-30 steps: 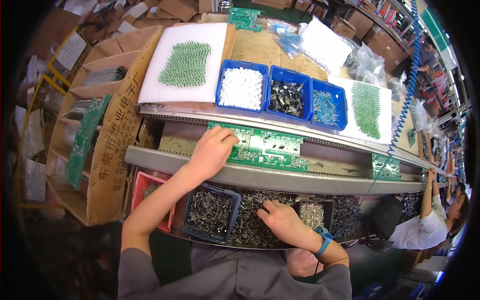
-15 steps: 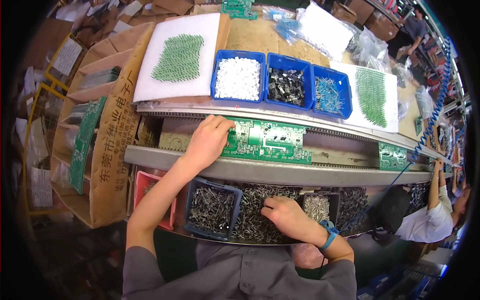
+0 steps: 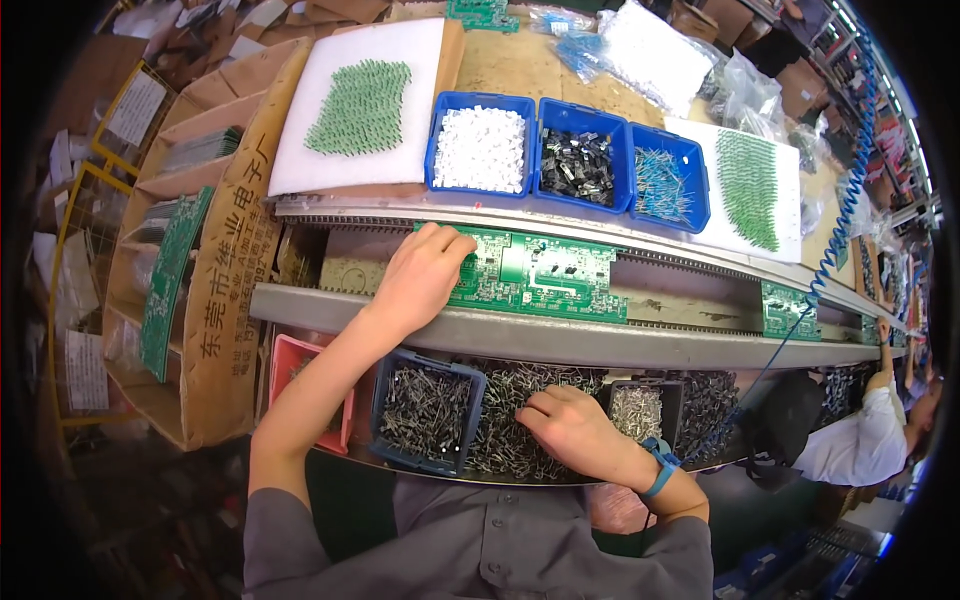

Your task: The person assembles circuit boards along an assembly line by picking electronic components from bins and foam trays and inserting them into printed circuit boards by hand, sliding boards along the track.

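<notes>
A green circuit board (image 3: 560, 275) lies between the metal rails of the line. Over its left end is my left hand (image 3: 422, 278), fingertips drawn together at the board's surface. Whatever they pinch, if anything, is hidden. My right hand (image 3: 572, 428) rests low over a heap of small metal-legged components (image 3: 500, 430) in front of the rail, its fingers curled into a pinch. I cannot make out a part between them. A blue strap (image 3: 660, 470) circles the right wrist. Left of the heap, a dark blue bin (image 3: 415, 464) holds similar dark, leaded parts.
Behind the rails stand blue bins of white parts (image 3: 480, 150), black parts (image 3: 577, 165) and blue leaded parts (image 3: 662, 185). White foam sheets (image 3: 290, 160) hold green pieces. A divided carton (image 3: 235, 270) is at left, a coiled blue cord (image 3: 845, 225) at right. Another person (image 3: 860, 435) works farther right.
The right hand has shifted slightly left over the heap, its fingers more curled. The left hand stays at the board's left end. The view has moved slightly.
</notes>
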Demonstrator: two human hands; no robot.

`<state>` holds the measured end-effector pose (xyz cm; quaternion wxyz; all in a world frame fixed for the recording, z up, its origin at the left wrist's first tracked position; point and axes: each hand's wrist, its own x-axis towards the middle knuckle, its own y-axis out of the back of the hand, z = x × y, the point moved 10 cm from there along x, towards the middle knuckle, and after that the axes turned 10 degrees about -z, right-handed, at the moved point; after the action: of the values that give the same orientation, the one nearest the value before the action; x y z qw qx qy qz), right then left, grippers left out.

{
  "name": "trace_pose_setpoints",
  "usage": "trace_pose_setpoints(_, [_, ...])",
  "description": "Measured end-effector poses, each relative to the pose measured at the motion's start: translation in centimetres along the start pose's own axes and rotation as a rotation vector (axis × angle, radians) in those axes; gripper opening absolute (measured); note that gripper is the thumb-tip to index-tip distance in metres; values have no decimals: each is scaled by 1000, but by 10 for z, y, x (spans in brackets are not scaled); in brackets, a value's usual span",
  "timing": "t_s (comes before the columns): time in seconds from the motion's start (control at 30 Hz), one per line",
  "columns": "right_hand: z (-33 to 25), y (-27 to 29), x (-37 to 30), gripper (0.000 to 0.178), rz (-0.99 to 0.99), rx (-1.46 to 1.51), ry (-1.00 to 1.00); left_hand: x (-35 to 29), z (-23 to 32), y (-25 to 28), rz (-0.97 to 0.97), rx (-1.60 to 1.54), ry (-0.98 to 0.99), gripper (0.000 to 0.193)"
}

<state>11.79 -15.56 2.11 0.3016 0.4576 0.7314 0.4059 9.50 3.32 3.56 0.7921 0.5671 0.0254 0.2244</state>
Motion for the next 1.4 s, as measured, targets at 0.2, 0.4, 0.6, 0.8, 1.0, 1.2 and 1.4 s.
trace_pose_setpoints(0.2, [-2, 6, 2, 25, 28, 93, -15, 2, -5, -4, -45, -32, 39, 22])
trace_pose_setpoints(0.4, [3, 8, 2, 20, 10, 241, -31, 5, 5, 1, -38, 97, 29, 28])
trace_pose_setpoints(0.6, [5, 20, 3, 18, 75, 244, -63, -38, 24, 23, -147, -201, 106, 12])
trace_pose_setpoints(0.8, [9, 48, -4, 20, 206, 192, -92, -99, 60, 9, -419, -259, 37, 12])
trace_pose_setpoints(1.0, [13, 80, -11, 21, 285, 94, -109, -114, 65, 0, -336, -52, 34, 9])
trace_pose_setpoints(1.2, [51, 108, 6, 18, 390, 7, -131, -115, 66, -17, -410, 22, 53, 11])
trace_pose_setpoints(1.4, [96, 104, 37, 14, 375, -186, -153, -113, 68, -17, -382, 13, 14, 9])
